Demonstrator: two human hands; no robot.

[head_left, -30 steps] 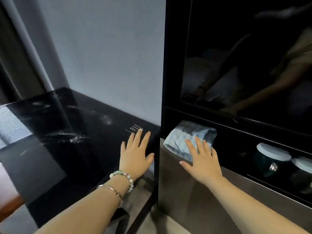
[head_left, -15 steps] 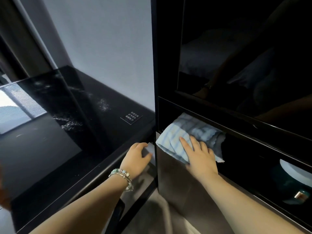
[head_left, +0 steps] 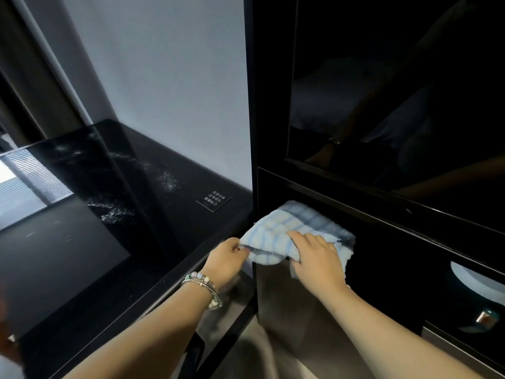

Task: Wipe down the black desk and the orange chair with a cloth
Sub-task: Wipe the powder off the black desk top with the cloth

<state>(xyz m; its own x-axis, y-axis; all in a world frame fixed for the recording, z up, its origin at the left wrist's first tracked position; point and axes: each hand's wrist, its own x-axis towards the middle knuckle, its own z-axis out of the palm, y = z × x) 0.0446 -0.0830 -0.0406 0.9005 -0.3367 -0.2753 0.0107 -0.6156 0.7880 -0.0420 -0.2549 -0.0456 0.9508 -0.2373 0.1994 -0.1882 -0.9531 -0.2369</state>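
1. The right hand (head_left: pixel 318 259) has its fingers curled into the light blue and white striped cloth (head_left: pixel 284 228), bunching the fabric under its knuckles.
2. The left hand (head_left: pixel 225 262) pinches the cloth's near left corner between thumb and fingertips.
3. The cloth spans between both hands, and its far part lies in the dark recess of the tall glossy black cabinet (head_left: pixel 396 105), above a grey brushed-metal front panel (head_left: pixel 295 310).
4. A beaded bracelet and a thin metal bangle (head_left: pixel 203 283) sit on the left wrist.
5. The glossy black desk (head_left: pixel 153 220) lies just left of the cloth, apart from it, with whitish smears and a small printed black label (head_left: pixel 214 202) on its top.
6. A pale round lid (head_left: pixel 475 283) shows in the cabinet's lower right.
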